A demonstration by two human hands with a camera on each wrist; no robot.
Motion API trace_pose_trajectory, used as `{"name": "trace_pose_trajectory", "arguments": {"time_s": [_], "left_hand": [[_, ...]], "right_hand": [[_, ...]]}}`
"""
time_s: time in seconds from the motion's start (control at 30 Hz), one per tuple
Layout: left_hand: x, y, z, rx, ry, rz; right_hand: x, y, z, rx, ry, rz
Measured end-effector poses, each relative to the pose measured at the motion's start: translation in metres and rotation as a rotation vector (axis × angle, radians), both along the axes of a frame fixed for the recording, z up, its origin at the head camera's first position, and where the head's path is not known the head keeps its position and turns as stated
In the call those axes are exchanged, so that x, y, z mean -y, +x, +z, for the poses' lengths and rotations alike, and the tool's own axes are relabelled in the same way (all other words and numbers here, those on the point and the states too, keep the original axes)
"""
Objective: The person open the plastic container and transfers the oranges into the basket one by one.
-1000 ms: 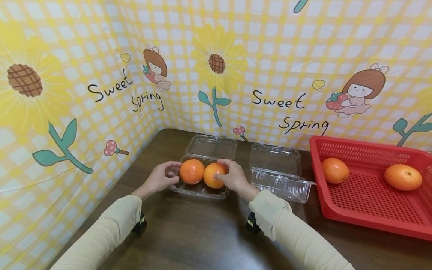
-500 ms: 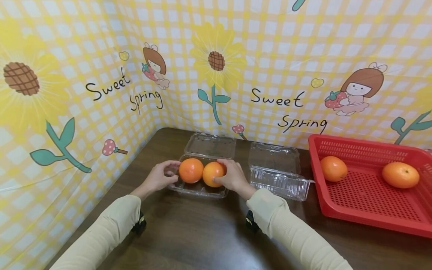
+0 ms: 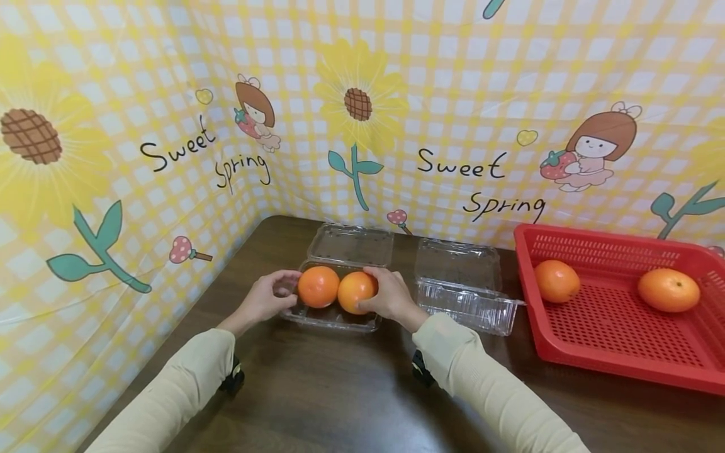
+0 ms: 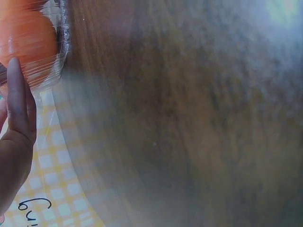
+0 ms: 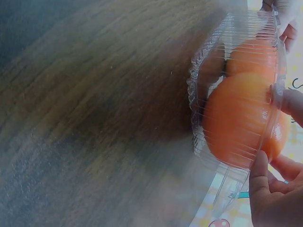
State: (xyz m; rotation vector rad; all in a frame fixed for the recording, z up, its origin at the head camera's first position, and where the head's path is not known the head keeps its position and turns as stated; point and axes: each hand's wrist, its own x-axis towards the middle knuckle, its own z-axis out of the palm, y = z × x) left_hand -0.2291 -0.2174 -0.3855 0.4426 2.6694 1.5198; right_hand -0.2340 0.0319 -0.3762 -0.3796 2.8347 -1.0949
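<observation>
A: Clamshell box (image 3: 334, 314), clear thin plastic, is noted near the back left of the brown table (image 3: 340, 390), lid (image 3: 354, 244) folded open behind it. Two oranges (image 3: 318, 286) are seated side by side in its tray. The walls are judged light, flexible and easily crushed; the surface is probably slippery. With the fruit inside, most of the weight is judged to sit low.

B: Recommended hold?

A: The short ends at the rim are judged best, where the ribbing stiffens the wall. The lid should be taken at its free edge, not the hinge.

B: Hands?

A: Left hand (image 3: 266, 301) is seen at the left end of the tray, fingers loosely curled about the rim beside the left fruit; a firm pinch cannot be confirmed. Right hand (image 3: 391, 297) is cupped around the right orange (image 3: 355, 292), fingertips (image 5: 259, 165) resting on the tray's edge in the right wrist view.

B: Surroundings?

A: A second empty clamshell (image 3: 464, 292) lies just to the right; a red basket (image 3: 617, 358) holding two more oranges stands further right.
</observation>
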Motion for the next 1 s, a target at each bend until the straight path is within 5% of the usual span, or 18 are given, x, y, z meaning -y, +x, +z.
{"name": "trace_pose_trajectory", "arguments": {"time_s": [0.23, 1.0], "left_hand": [[-0.0056, 0.0067, 0.0095, 0.001, -0.018, 0.010], [-0.0030, 0.0037, 0.0028, -0.008, -0.032, 0.014]], "right_hand": [[-0.0007, -0.0006, 0.0010, 0.016, -0.005, 0.009], [-0.0030, -0.0011, -0.0015, 0.038, -0.075, -0.018]]}}
